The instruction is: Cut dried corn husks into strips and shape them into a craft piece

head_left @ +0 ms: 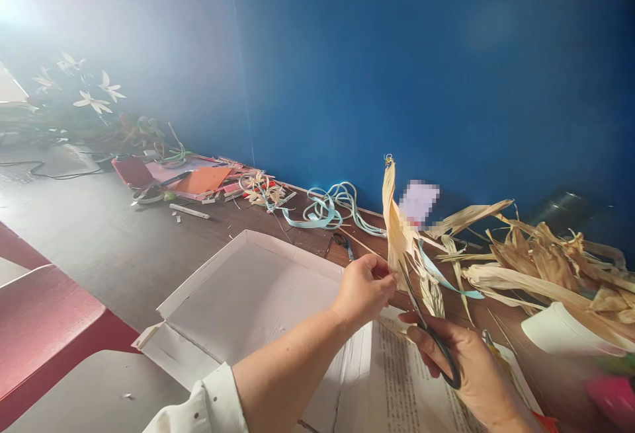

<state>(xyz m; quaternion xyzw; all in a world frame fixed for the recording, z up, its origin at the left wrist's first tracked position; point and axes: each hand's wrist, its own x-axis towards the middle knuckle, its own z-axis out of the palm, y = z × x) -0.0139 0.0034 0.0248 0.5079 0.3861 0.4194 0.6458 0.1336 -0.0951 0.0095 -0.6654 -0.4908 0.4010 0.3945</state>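
Note:
My left hand (364, 289) pinches the lower part of a dried corn husk (391, 211), which stands upright with a small wire loop at its top. In my right hand (461, 354) is a pair of scissors (437, 346) with dark handles. Their blades point up at the husk's lower end, right beside my left fingertips. Whether the blades touch the husk I cannot tell. Under both hands lie printed pages (401, 380) and an opened white cardboard box (258, 281).
More dried husks (550, 254) heap up at the right, near a white paper cup (570, 330). Blue ribbon (317, 215) lies along the blue wall. A second pair of scissors (342, 241) is behind the box. Orange paper (203, 180) and white flowers (92, 101) are at the left.

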